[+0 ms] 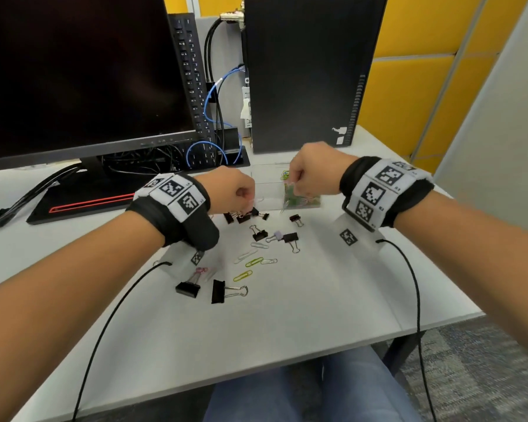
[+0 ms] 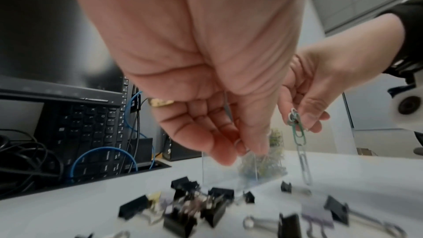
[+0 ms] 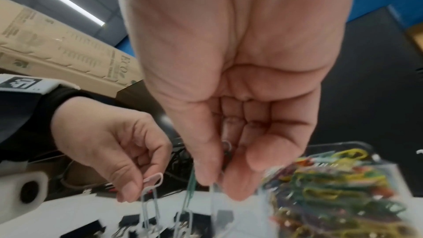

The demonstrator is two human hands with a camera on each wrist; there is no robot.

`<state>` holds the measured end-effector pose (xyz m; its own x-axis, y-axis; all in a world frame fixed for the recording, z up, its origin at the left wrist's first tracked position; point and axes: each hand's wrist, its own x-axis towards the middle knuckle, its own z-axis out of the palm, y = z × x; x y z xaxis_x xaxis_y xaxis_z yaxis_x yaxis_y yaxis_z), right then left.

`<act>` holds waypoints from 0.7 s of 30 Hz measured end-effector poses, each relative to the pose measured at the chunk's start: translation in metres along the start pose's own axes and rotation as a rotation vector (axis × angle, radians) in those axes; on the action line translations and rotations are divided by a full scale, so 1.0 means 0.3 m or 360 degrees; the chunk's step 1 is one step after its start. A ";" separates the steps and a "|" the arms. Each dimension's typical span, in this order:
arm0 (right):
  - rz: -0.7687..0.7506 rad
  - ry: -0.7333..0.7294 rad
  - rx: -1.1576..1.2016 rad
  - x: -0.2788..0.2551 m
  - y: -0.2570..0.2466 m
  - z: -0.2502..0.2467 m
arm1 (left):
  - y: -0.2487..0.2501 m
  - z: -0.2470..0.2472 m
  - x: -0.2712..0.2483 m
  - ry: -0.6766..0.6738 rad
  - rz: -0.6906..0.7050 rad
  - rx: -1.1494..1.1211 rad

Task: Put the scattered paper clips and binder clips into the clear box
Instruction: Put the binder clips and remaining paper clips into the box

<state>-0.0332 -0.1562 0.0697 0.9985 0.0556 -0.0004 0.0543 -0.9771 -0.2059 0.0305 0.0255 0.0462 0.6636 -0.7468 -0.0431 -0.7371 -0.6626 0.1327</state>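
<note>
The clear box point(image 1: 265, 197) stands at mid-table, its right compartment full of coloured paper clips point(image 3: 332, 187). My right hand point(image 1: 293, 185) hovers over that compartment and pinches a hanging chain of a green and a silver paper clip point(image 2: 297, 131). My left hand point(image 1: 250, 202) is just left of the box front, above a cluster of black binder clips point(image 1: 244, 216). It pinches a pale pink paper clip point(image 3: 153, 178) with another clip dangling from it. More loose paper clips point(image 1: 253, 262) and binder clips point(image 1: 219, 291) lie nearer to me.
A monitor point(image 1: 73, 71) and its black stand are at the back left, with a keyboard point(image 1: 192, 74) on end and cables behind them. A black computer tower point(image 1: 305, 71) rises right behind the box. The table's front edge point(image 1: 256, 370) is close to my lap.
</note>
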 end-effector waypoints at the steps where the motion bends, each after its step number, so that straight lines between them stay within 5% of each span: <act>1: 0.0042 0.0064 0.0028 0.003 0.020 -0.019 | 0.011 -0.007 0.016 0.0046 0.0007 -0.0018; 8: 0.0265 0.0349 0.0047 0.076 0.138 -0.063 | 0.070 -0.001 0.126 0.0301 -0.0089 -0.0267; 21: 0.0311 0.0649 0.0209 0.153 0.159 0.021 | 0.115 0.002 0.261 0.0789 -0.0309 -0.0876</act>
<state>0.0152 -0.1989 0.0536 0.9145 -0.2378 0.3274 -0.1108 -0.9253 -0.3626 0.0570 -0.0559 0.0468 0.8501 -0.4212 0.3160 -0.5177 -0.5590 0.6477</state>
